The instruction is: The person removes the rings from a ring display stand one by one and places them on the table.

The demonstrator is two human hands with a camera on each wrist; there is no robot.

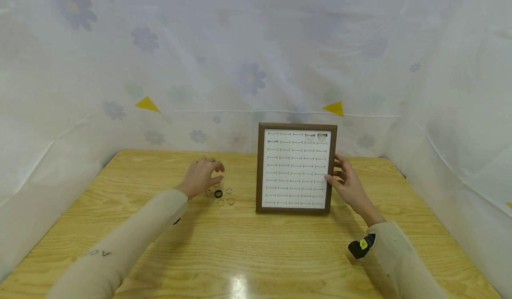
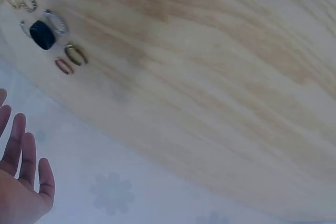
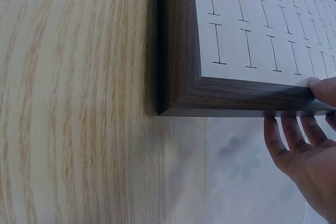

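My right hand [image 1: 349,184] steadies the ring tray [image 1: 296,168] by its edge, fingers curled on the frame. Left of the tray, my left hand [image 1: 202,177] hovers open-fingered over loose rings [image 1: 221,196] on the bench [image 1: 256,245]; next, I judge, pinch one.

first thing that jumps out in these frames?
The dark-framed ring display board, standing upright right of centre on the wooden table, with the right hand holding its right edge. Next, the loose cluster of rings lying left of the board, one black, with the left hand hovering open just over them.
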